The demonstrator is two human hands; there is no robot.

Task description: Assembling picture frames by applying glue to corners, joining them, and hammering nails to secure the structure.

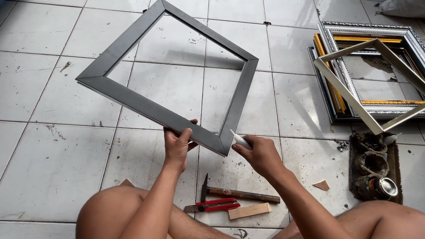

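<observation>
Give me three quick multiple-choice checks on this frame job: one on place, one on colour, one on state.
1. Where does the wooden-handled hammer lie?
A. on the tiled floor between the knees
B. on the stacked ornate frames
C. in a hand

2. What colour is the square frame held up?
A. gold
B. dark grey
C. white

3. What is the left hand doing?
A. resting open on the floor
B. gripping the frame's lower edge
C. holding the hammer

Answers: A, it lies below the hands; B, its mouldings are dark grey; B, fingers wrap the edge while the right hand holds a white tube at the corner.
</observation>
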